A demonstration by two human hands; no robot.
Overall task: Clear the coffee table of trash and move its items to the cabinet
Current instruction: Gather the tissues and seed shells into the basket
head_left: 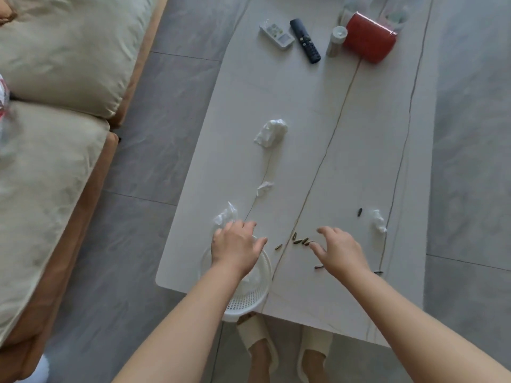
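Observation:
On the white coffee table point(345, 150) lie crumpled tissues: a large one point(272, 132), a small scrap point(264, 187), one by my left hand point(224, 215) and one at the right point(378, 220). Several dark seed shells point(300, 241) are scattered near the front. A white perforated basket point(250, 298) with tissue inside sits at the front edge. My left hand point(235, 248) hovers over the basket's rim, fingers apart, holding nothing. My right hand point(338, 251) is spread just right of the shells, fingertips close to them.
At the table's far end are a white remote point(276, 33), a black remote point(305, 40), a small white canister point(336, 41), a red pouch point(369, 37) and clear plastic items behind it. A beige sofa point(55, 120) stands left. My slippered feet point(284, 352) are below the table edge.

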